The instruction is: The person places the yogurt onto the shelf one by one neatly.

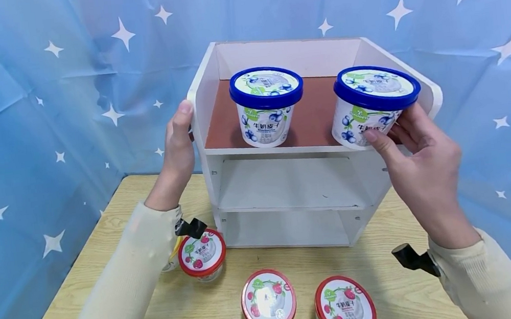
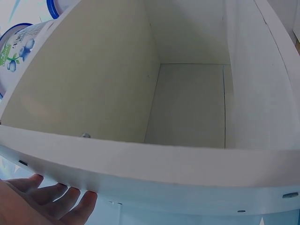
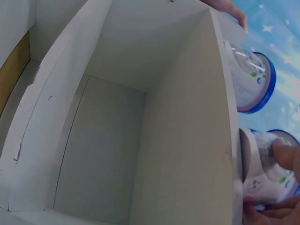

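A white shelf unit (image 1: 281,183) with a brown top stands on the table. My right hand (image 1: 427,168) grips a blue-lidded tub (image 1: 358,119) printed with blueberries, thumb on its front and fingers round its right side. That tub is at the front right of the top level, its base near the front edge. A second blue-lidded tub (image 1: 266,122) stands upright to its left. My left hand (image 1: 176,151) rests against the unit's left side panel. In the left wrist view its fingertips (image 2: 86,201) touch the panel's outer face.
Two red-lidded tubs (image 1: 268,302) (image 1: 345,307) printed with strawberries stand on the wooden table (image 1: 106,235) before the unit. Another red-lidded tub (image 1: 203,254) is by its front left corner, with a partly hidden yellow-rimmed item (image 1: 173,260) behind my sleeve. A blue star-patterned curtain (image 1: 69,95) hangs behind.
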`<state>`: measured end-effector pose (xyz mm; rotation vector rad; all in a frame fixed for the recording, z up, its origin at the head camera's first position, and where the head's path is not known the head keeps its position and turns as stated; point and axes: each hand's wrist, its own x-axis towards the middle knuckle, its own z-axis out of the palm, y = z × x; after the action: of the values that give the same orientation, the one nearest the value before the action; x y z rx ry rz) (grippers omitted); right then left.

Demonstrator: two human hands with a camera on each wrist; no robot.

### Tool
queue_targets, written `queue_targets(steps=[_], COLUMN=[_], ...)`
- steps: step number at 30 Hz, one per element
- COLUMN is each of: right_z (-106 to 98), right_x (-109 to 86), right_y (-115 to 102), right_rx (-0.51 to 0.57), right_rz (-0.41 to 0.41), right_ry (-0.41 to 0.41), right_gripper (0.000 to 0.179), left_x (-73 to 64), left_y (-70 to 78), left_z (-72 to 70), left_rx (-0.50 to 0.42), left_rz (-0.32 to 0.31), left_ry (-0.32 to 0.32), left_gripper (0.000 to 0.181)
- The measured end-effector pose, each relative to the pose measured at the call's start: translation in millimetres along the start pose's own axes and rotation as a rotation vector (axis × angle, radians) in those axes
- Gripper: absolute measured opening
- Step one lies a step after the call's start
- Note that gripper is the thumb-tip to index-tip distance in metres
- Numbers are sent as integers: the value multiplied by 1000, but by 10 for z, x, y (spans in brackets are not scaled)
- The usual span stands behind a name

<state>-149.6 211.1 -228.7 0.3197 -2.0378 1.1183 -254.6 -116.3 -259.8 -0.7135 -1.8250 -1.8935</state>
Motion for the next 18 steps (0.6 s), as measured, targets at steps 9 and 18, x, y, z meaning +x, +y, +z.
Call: queue_targets(steps=[9,18], right_z=[14,17], right_x=[27,30], right_y=[6,11], right_rx=[-3,-34], right_rz=[-8,-19], right_ry=[-8,-61], right_gripper=[59,62], left_x=[0,7], left_y=[-3,-9], left_z=[-8,-4], left_rx=[-5,1], left_rz=[-5,-1], left_ry=[-3,-3], left_gripper=[76,74])
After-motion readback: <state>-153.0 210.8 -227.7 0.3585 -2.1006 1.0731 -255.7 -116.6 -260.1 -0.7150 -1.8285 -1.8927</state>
